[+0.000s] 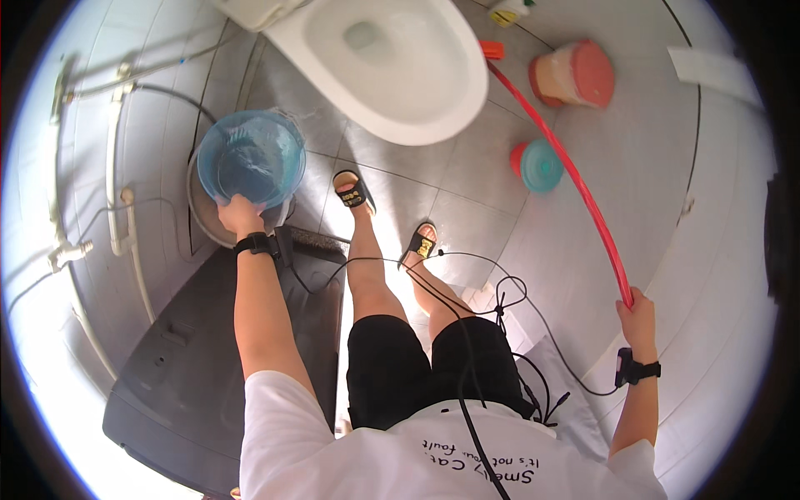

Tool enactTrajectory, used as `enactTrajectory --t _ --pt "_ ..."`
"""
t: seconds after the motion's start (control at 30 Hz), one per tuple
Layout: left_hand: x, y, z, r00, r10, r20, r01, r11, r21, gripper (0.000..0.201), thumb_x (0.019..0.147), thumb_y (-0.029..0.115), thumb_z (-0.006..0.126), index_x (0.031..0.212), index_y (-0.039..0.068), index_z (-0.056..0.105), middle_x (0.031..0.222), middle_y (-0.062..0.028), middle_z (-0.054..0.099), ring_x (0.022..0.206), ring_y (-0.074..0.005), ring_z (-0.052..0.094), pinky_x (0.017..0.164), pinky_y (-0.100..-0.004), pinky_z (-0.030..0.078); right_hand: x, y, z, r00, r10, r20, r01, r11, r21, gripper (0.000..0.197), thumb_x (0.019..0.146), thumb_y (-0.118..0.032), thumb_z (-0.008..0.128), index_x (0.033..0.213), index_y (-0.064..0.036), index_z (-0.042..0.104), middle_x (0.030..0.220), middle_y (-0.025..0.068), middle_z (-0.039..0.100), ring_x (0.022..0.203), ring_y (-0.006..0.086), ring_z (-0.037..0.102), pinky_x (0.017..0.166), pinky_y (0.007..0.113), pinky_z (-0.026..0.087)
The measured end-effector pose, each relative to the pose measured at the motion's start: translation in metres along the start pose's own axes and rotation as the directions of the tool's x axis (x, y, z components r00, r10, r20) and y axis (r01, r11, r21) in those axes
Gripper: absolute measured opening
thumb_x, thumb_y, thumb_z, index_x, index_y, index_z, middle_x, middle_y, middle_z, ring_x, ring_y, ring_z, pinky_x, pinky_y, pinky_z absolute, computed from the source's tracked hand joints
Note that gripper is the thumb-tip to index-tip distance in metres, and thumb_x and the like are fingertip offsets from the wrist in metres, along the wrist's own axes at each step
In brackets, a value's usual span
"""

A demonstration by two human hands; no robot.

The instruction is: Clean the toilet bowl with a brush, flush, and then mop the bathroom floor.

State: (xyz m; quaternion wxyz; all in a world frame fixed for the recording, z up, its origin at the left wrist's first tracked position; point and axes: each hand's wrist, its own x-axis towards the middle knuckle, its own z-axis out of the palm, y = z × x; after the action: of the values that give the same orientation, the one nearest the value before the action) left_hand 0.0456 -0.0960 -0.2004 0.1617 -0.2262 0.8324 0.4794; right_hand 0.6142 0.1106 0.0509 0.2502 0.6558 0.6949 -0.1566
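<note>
My left hand (240, 217) is closed on the near rim of a translucent blue basin (252, 154). The basin has what looks like water in it and is above a pale, larger round tub (205, 218), which it mostly hides. I cannot tell whether the basin rests on the tub. Out to the right, my right hand (637, 323) wraps round the near end of a long red pole (567, 162). The pole runs away to an orange-red head (492, 50) beside the toilet bowl; the head's underside is hidden.
A white toilet (408, 125) with its seat exposed stands ahead. By the right wall are a red-lidded bucket (575, 73), a small red container with a teal top (542, 166) and a bottle (510, 11). Pipes (117, 167) line the left wall above a dark grey panel (225, 350). Black cables (500, 310) hang before me.
</note>
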Motion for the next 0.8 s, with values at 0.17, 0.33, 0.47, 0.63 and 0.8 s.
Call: enactTrajectory --t 0.17,0.33,0.47,0.63,0.8 --pt "-0.042 -0.017 0.042 1.0 0.012 0.022 -0.014 0.997 0.071 0.054 0.071 -0.001 0.036 0.125 0.007 0.038 0.106 -0.0185 0.052 0.067 -0.0323 0.059 0.048 -0.0357 0.049 -0.005 0.029 0.03 0.999 0.037 -0.02 -0.036 0.997 0.064 0.026 0.071 -0.012 0.057 0.095 -0.0025 0.056 0.066 0.0195 0.057 0.063 0.0357 0.055 0.057 0.041 0.043" --pt "-0.044 -0.058 0.063 0.935 0.205 0.289 -0.347 0.688 0.638 0.034 0.066 0.009 0.053 0.099 0.004 0.051 0.091 -0.0179 0.057 0.069 -0.0317 0.06 0.055 -0.0353 0.048 -0.013 0.062 0.064 0.997 0.07 -0.005 -0.07 0.993 0.096 0.024 0.071 -0.013 0.058 0.094 -0.0057 0.057 0.065 0.0166 0.058 0.062 0.034 0.056 0.057 0.041 0.044" --pt "-0.053 -0.088 0.077 0.716 0.123 0.687 -0.683 -0.081 0.726 0.023 0.062 0.017 0.066 0.079 0.002 0.061 0.078 -0.0174 0.061 0.071 -0.0312 0.06 0.06 -0.035 0.048 -0.021 0.087 0.095 0.998 0.063 0.003 -0.063 0.993 0.104 0.024 0.071 -0.013 0.057 0.094 -0.0069 0.057 0.066 0.0154 0.058 0.062 0.0337 0.056 0.057 0.041 0.044" --pt "-0.082 -0.124 0.101 0.574 -0.011 0.819 -0.815 -0.106 0.57 0.024 0.061 0.019 0.069 0.075 0.001 0.063 0.077 -0.0199 0.061 0.072 -0.0333 0.059 0.062 -0.0372 0.047 -0.029 0.107 0.136 0.992 0.12 0.031 -0.124 0.964 0.235 0.022 0.071 -0.011 0.056 0.092 -0.0061 0.057 0.066 0.0164 0.057 0.062 0.0341 0.056 0.057 0.041 0.044" --pt "-0.119 -0.144 0.111 0.218 0.209 0.953 -0.952 -0.169 0.255 0.028 0.062 0.023 0.07 0.074 0.0 0.06 0.074 -0.0177 0.058 0.071 -0.0324 0.057 0.064 -0.0393 0.047 -0.038 0.1 0.147 0.993 0.093 0.071 -0.113 0.92 0.376 0.02 0.07 -0.012 0.056 0.09 -0.0063 0.058 0.067 0.0169 0.057 0.062 0.0344 0.056 0.056 0.041 0.044"
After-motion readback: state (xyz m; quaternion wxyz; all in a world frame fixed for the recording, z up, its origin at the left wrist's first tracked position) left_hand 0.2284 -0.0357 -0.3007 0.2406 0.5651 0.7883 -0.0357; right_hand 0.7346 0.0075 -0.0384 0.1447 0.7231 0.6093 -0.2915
